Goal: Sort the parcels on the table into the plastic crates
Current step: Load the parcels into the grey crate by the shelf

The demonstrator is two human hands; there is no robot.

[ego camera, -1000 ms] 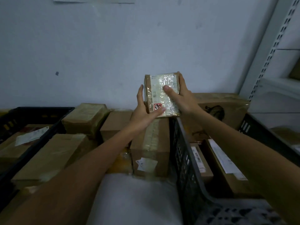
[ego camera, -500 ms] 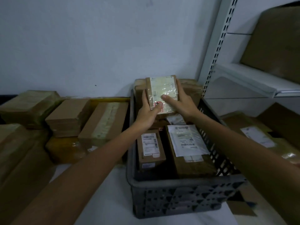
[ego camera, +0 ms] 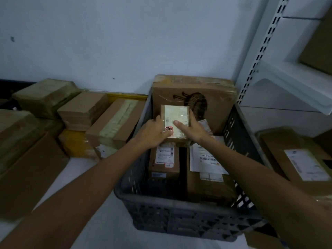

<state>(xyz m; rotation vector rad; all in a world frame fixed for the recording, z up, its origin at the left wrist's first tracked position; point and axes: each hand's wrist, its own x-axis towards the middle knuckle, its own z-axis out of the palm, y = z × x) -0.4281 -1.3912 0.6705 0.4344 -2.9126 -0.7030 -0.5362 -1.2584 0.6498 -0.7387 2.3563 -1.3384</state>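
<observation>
We hold a small parcel (ego camera: 175,121) low inside the dark plastic crate (ego camera: 179,218). Our left hand (ego camera: 154,133) grips its left edge and our right hand (ego camera: 193,129) its right, both thumbs on the taped label. Below it lie a narrow labelled box (ego camera: 164,160) and a wider box (ego camera: 208,184). A large printed box (ego camera: 194,94) stands at the crate's far end. Brown parcels (ego camera: 111,126) crowd the counter (ego camera: 100,212) to the left.

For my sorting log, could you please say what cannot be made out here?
Head view: label text on the small parcel, too dim and small.
Head view: whether the small parcel rests on anything, hidden by left hand and right hand.
Head view: shelf box, cut off by the right edge.
</observation>
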